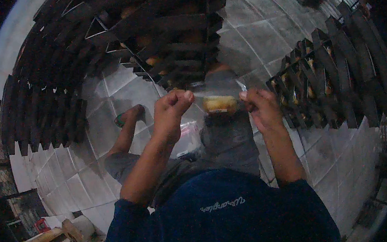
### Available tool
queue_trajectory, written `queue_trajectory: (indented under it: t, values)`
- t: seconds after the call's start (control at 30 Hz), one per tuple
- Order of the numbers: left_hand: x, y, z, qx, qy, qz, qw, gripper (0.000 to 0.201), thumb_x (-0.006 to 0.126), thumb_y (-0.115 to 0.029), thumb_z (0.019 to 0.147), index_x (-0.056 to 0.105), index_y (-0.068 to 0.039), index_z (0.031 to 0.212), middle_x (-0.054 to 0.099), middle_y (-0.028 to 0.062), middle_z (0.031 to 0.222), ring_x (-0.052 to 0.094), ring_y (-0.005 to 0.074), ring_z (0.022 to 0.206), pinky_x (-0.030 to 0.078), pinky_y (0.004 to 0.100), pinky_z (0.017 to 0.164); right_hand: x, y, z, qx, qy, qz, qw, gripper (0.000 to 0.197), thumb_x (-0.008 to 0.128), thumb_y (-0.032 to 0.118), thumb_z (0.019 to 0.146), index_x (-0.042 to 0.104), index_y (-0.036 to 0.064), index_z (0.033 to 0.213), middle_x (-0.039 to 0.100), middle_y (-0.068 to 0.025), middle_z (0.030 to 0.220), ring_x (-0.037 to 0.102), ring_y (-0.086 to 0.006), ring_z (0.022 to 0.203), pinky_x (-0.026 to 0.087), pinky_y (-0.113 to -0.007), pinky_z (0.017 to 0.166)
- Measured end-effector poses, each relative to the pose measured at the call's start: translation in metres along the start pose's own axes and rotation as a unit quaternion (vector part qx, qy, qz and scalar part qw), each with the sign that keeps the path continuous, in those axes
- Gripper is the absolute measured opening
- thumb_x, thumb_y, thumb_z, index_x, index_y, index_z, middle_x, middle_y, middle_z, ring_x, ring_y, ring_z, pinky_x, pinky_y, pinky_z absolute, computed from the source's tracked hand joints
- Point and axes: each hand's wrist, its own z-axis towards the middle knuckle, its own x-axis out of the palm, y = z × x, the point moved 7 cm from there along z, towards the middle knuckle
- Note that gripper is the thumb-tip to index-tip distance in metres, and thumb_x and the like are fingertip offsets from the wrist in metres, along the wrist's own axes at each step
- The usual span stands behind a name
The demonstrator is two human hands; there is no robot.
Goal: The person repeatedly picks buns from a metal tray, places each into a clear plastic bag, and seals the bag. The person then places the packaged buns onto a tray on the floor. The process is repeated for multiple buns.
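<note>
A small golden bread loaf [220,104] hangs over my lap, between my two hands. It appears to be inside a clear plastic bag [242,85], whose film glints by the right fingers and is hard to make out elsewhere. My left hand [171,112] is closed, pinching the bag's left end with thumb and fingertips. On the other side my right hand [263,108] pinches the right end. Both hands are held at about the same height, and neither touches the bread itself. Behind my left wrist, a clear plastic packet with pink marks [188,137] lies by my legs.
Stacks of dark trays rise ahead [164,37], at left [42,105] and at right [322,79]; bread shows between the slats of some. Pale tiles [259,29] cover the floor. A roll [79,230] rests on a surface at lower left. My sandalled foot [130,114] is at left.
</note>
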Motion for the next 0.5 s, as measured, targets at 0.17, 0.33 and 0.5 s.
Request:
queue_trajectory:
  t: [0.17,0.33,0.5]
  values:
    - [-0.008,0.088,-0.083,-0.187,-0.011,0.085,0.979,0.024,0.077,-0.027,0.095,0.071,-0.004,0.092,0.067,0.0004,0.088,0.061,0.0126,0.083,0.048,0.032,0.076,-0.03,-0.035,-0.079,0.083,-0.018,-0.194,0.977,0.01,0.077,0.011,0.087,0.073,0.0036,0.081,0.067,-0.0001,0.077,0.055,-0.0079,0.07,0.04,-0.026,0.067]
    - [-0.005,0.129,-0.085,-0.049,0.075,0.321,0.943,0.032,0.074,-0.028,0.095,0.069,0.003,0.092,0.066,0.0142,0.087,0.064,0.0232,0.085,0.048,0.0383,0.075,-0.074,-0.087,-0.094,0.054,-0.083,-0.265,0.959,0.016,0.084,0.016,0.084,0.078,0.0013,0.087,0.072,-0.002,0.079,0.064,-0.0094,0.074,0.05,-0.027,0.069]
    - [0.013,0.113,-0.061,0.087,0.039,0.414,0.905,0.029,0.074,-0.024,0.091,0.067,0.003,0.098,0.064,0.0235,0.095,0.064,0.0412,0.096,0.049,0.0463,0.083,-0.089,-0.046,-0.06,-0.099,-0.17,-0.421,0.885,0.028,0.082,0.023,0.089,0.077,-0.0006,0.103,0.076,-0.0078,0.097,0.069,-0.0148,0.084,0.055,-0.032,0.076]
